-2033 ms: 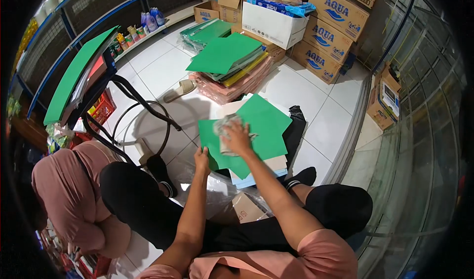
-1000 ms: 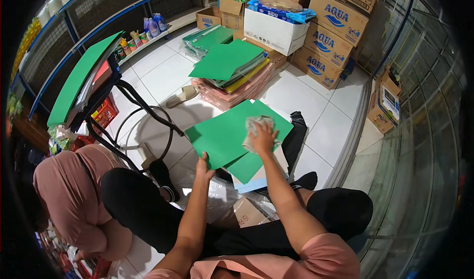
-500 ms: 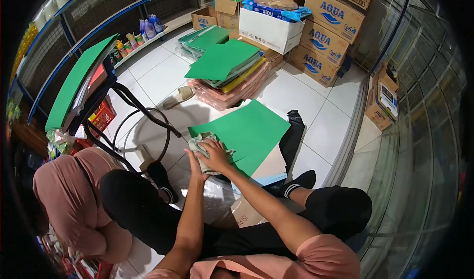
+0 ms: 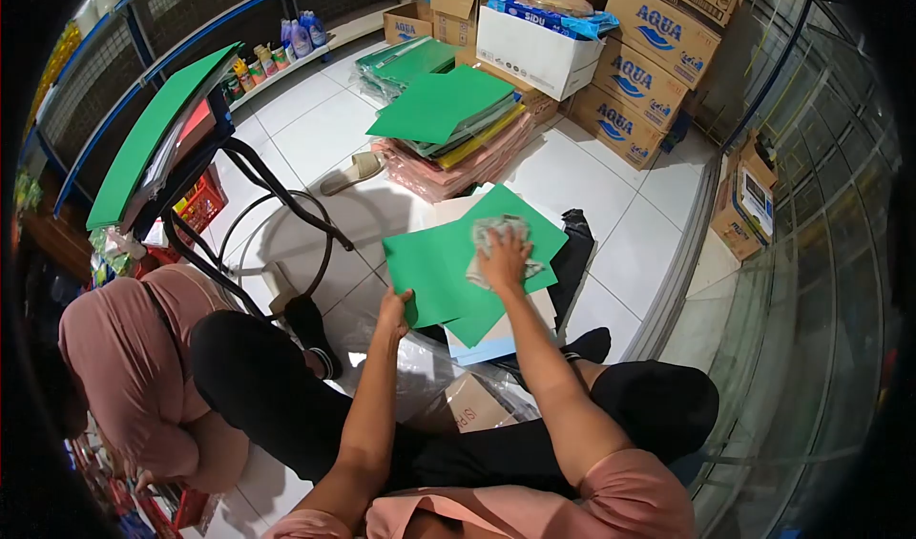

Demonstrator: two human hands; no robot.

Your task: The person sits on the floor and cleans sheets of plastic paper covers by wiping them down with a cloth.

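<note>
1. Folder stack (image 4: pixel 444 108): on the white tiled floor (image 4: pixel 615 281), farther out.
2. Green card (image 4: pixel 425 274): centre of view, partly over pale sheets (image 4: pixel 494 339); one folded piece or two, I cannot tell.
3. Crumpled cloth (image 4: pixel 496 224): on the card's right part.
4. Right hand (image 4: pixel 506 260): atop the cloth, fingers spread apart.
5. Left hand (image 4: pixel 393 312): clamped on the card's left edge, thumb uppermost.

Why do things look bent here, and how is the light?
Head view: probably a very wide lens, since the grey floor track bows and corners go black; head view: bright light, with shadows on the white tiles and glare on the clear plastic; head view: the cloth looks fairly sharp.
</note>
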